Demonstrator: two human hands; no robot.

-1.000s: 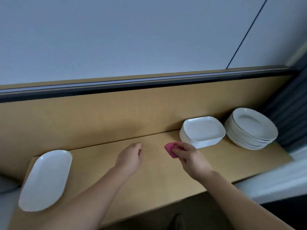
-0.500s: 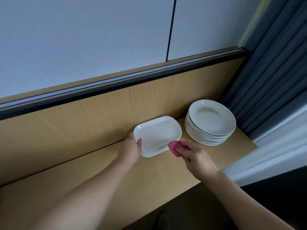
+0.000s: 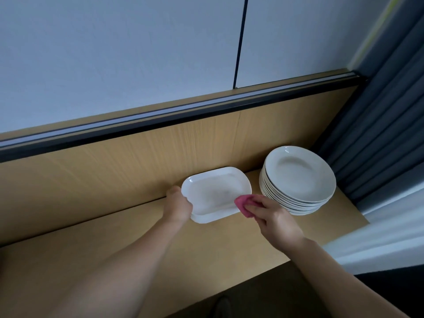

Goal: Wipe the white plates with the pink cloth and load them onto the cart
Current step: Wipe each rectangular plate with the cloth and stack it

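- White rectangular plates [image 3: 215,193] lie stacked on the wooden worktop [image 3: 206,249], against its back panel [image 3: 114,175].
- At the top plate's left edge, the left hand [image 3: 177,206] grips it.
- Pinched in the right hand [image 3: 277,220], the pink cloth [image 3: 243,204] touches the near right corner.
- Stacked round plates [image 3: 298,177] stand just beside, near the grey curtain [image 3: 378,134].

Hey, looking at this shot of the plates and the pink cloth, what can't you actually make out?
- Cart: nowhere in the head view.
- Rectangular plates: the count is unclear; the top plate and the left hand cover the ones beneath.
- Pink cloth: bunched in the right hand, so its full size is hidden.
- Dark object at the bottom edge: blurred and cut off.
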